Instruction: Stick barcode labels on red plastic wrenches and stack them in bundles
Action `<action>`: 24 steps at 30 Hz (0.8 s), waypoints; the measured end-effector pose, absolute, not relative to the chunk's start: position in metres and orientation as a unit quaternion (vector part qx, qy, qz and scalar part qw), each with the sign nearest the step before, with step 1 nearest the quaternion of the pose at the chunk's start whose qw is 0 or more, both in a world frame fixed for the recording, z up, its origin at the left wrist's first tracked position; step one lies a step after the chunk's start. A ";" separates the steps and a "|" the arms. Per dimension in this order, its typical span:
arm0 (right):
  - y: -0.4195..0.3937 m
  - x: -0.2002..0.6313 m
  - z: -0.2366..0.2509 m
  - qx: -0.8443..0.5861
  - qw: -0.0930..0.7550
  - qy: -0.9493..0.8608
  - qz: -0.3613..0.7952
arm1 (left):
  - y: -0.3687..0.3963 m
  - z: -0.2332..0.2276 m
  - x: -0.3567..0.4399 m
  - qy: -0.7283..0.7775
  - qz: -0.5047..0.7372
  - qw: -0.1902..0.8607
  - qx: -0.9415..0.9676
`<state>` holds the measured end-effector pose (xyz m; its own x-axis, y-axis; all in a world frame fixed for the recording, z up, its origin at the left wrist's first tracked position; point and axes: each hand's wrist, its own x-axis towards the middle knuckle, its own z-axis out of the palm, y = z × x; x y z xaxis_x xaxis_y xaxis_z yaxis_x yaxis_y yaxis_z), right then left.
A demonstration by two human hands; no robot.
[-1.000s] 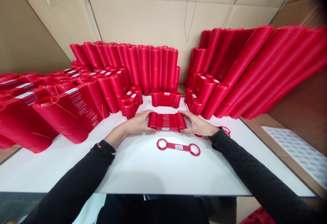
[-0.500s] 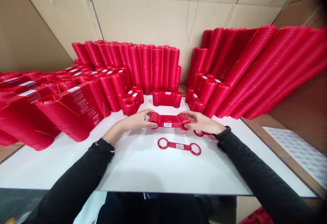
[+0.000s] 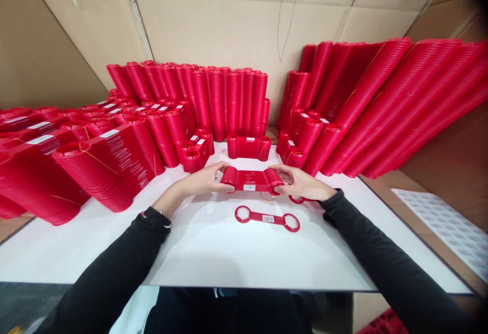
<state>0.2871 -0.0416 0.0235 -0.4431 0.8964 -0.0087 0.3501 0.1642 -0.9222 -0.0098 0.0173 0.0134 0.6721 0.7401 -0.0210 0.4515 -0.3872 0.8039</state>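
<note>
Cardboard wall [image 3: 213,29]: stands beyond both grips.
Counter [image 3: 213,252]: white, under both grips; carries the red pieces directly.
Left stacks [image 3: 131,163]: left of the left grip; several wear an orange band [image 3: 98,159]; judged complete.
Right stacks [image 3: 385,115]: tall, leaning, beyond and right of the right grip; judged largely complete.
Rear stacks [image 3: 217,102]: tall, upright, beyond the left grip; banding not made out.
Cardboard below [image 3: 365,301]: lower than the right grip, beside red material [image 3: 383,322]; whether a box with contents, cannot tell.
Short stack [image 3: 247,147]: upright, straight beyond the held stack; judged set aside.
Held stack [image 3: 249,177]: between the grips, label toward the wearer; no band seen; judged unfinished.
Left grip [image 3: 208,177]: closed around its left end.
Right grip [image 3: 301,182]: closed around its right end.
Loose piece [image 3: 268,218]: flat, nearer than both grips, outside the stack; judged outstanding.
Second loose piece [image 3: 296,200]: partly hidden by the right grip; count unconfirmed.
Tan loop [image 3: 268,200]: just left of the right grip, partly behind the held stack.
</note>
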 end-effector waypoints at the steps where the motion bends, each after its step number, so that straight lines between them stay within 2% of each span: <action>1: -0.042 0.287 0.024 -0.442 0.290 -0.705 0.472 | 0.017 0.013 -0.010 0.365 0.173 0.416 0.815; 18: -0.043 0.285 0.025 -0.449 0.290 -0.692 0.485 | 0.018 0.012 -0.011 0.368 0.170 0.421 0.811; 24: -0.045 0.284 0.028 -0.447 0.296 -0.719 0.443 | 0.018 0.012 -0.011 0.358 0.192 0.373 0.834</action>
